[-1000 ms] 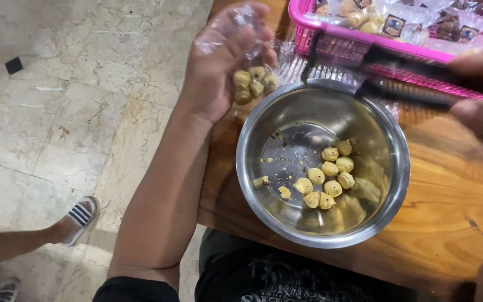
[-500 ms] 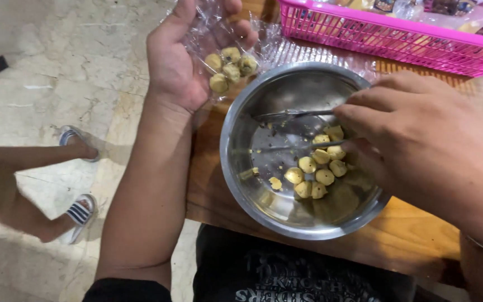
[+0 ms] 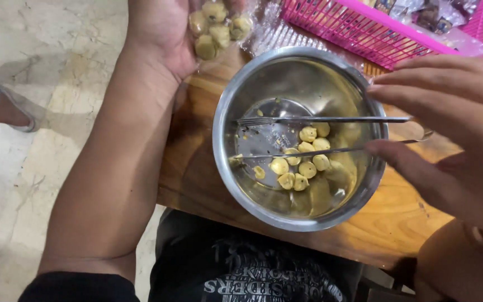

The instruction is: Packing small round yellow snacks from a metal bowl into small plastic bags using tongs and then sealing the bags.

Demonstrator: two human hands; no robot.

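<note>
Right hand (image 3: 448, 123) grips open metal tongs (image 3: 320, 134) over yellow balls (image 3: 303, 159); left hand (image 3: 169, 28) cups four wrapped ones.

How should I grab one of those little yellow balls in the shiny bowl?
Come straight down from above and pinch one round ball by its sides. They lie loose on the bottom of the steel bowl, whose tall walls block any sideways way in. The metal tongs held by the right hand are long enough to reach in.

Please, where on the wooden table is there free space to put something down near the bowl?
Bare wooden table lies left of the steel bowl, and a strip right of it, under the right hand. Behind the bowl is crowded: pink basket, clear wrapper, and left hand holding pale cookie balls.
</note>
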